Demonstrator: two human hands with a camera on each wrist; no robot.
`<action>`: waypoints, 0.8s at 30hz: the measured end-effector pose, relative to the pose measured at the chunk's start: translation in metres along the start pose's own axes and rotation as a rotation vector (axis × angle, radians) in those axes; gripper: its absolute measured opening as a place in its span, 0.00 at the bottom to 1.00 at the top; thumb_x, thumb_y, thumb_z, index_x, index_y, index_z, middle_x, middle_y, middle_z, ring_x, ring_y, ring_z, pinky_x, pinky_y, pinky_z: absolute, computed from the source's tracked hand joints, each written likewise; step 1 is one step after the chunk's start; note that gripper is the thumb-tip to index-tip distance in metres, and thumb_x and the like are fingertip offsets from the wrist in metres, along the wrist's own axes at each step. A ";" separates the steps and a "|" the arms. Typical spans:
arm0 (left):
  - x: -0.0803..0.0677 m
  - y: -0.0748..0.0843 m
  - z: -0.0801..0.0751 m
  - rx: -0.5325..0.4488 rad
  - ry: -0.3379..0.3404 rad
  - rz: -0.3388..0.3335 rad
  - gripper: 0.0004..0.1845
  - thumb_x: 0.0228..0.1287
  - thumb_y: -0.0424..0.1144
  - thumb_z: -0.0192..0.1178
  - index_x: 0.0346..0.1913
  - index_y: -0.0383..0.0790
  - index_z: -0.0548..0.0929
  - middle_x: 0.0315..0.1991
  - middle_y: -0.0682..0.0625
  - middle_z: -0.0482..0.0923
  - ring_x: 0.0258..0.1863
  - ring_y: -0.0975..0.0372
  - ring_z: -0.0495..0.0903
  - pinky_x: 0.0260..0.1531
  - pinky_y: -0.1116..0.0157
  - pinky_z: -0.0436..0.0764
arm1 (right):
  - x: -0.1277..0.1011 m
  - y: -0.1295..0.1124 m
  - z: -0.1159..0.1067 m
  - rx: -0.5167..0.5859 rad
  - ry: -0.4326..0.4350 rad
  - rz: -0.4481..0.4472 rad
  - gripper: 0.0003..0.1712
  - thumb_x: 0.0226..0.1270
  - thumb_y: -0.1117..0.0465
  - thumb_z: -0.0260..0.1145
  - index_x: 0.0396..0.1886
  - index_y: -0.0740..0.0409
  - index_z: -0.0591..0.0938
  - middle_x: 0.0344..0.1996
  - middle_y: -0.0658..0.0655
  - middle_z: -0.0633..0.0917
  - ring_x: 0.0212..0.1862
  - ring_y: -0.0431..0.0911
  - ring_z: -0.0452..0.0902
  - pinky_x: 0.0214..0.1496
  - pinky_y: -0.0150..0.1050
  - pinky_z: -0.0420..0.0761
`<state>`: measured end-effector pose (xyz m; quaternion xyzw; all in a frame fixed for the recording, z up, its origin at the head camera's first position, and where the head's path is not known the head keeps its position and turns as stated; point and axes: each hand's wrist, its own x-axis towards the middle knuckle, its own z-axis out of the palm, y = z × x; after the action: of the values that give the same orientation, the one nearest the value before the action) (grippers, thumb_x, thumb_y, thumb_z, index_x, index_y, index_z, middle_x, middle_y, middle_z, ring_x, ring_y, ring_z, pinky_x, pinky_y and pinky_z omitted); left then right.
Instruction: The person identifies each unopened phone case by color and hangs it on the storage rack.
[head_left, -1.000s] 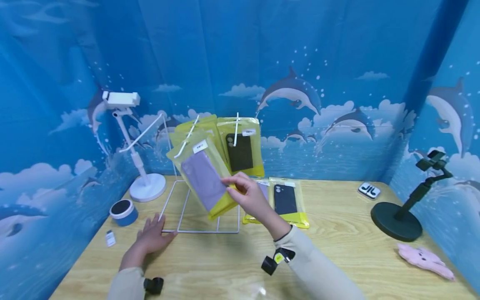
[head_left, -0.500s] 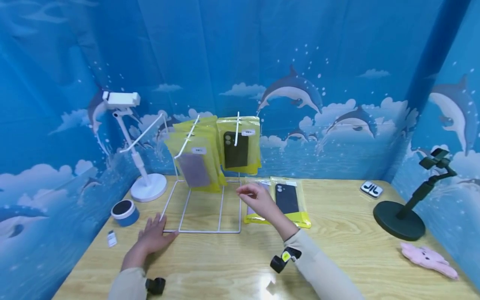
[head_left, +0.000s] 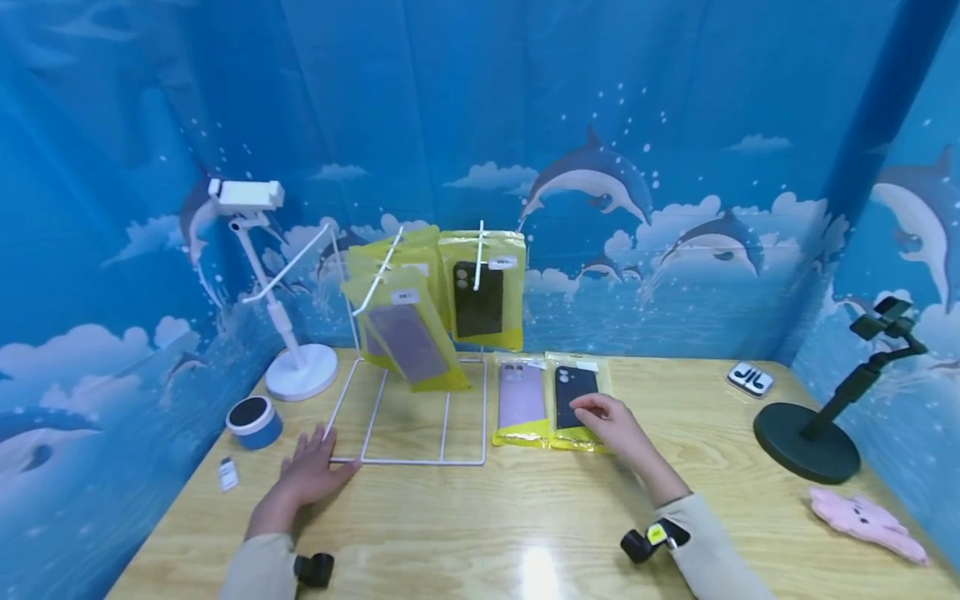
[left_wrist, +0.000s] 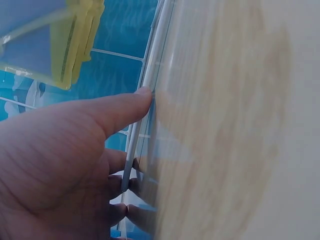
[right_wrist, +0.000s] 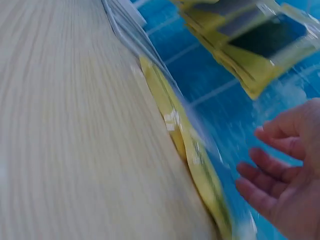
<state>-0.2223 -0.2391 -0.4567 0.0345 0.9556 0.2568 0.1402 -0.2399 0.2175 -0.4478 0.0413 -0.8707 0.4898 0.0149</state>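
Left hand (head_left: pixel 303 477): flat on tabletop (head_left: pixel 480 533), fingers straight, thumb against base wire of white rack (head_left: pixel 408 421); judged bracing rack against tipping. Grasps nothing.

Right hand (head_left: pixel 611 419): relaxed, fingers loosely extended over black case packet (head_left: pixel 576 398); contact unclear, nothing gripped.

Black case packet lies flat just right of rack, beside purple case packet (head_left: pixel 521 400).

Hanging packets (head_left: pixel 442 308): suspended from rack hooks, front faces visible.

No label on the hanging packets (head_left: pixel 480 292) is legible.
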 end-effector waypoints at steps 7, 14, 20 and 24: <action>0.000 0.001 0.001 -0.005 -0.015 -0.008 0.48 0.66 0.59 0.50 0.70 0.22 0.46 0.71 0.26 0.31 0.67 0.31 0.28 0.59 0.31 0.33 | -0.003 0.017 -0.018 -0.086 0.122 0.153 0.25 0.68 0.60 0.59 0.58 0.75 0.69 0.54 0.76 0.70 0.56 0.66 0.69 0.59 0.57 0.70; 0.000 0.002 0.002 -0.001 -0.012 0.005 0.49 0.66 0.59 0.51 0.70 0.21 0.47 0.70 0.25 0.33 0.67 0.30 0.30 0.59 0.30 0.34 | -0.001 0.022 -0.008 -0.214 0.135 0.308 0.49 0.58 0.48 0.68 0.68 0.71 0.56 0.57 0.80 0.60 0.59 0.72 0.58 0.59 0.64 0.64; 0.001 0.001 0.001 0.000 -0.023 -0.006 0.49 0.66 0.60 0.50 0.70 0.21 0.46 0.70 0.25 0.32 0.67 0.31 0.29 0.59 0.31 0.33 | 0.006 0.020 0.000 -0.315 0.131 0.305 0.52 0.54 0.48 0.72 0.68 0.71 0.56 0.58 0.80 0.58 0.58 0.74 0.58 0.57 0.64 0.67; 0.000 0.001 -0.001 0.000 -0.021 -0.007 0.49 0.66 0.59 0.50 0.70 0.21 0.46 0.70 0.25 0.32 0.67 0.30 0.29 0.59 0.30 0.33 | 0.009 0.016 0.001 -0.332 0.099 0.310 0.52 0.55 0.49 0.72 0.69 0.70 0.55 0.57 0.80 0.58 0.57 0.74 0.59 0.56 0.64 0.67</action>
<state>-0.2229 -0.2387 -0.4557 0.0340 0.9542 0.2558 0.1512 -0.2507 0.2243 -0.4608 -0.1201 -0.9335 0.3377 -0.0113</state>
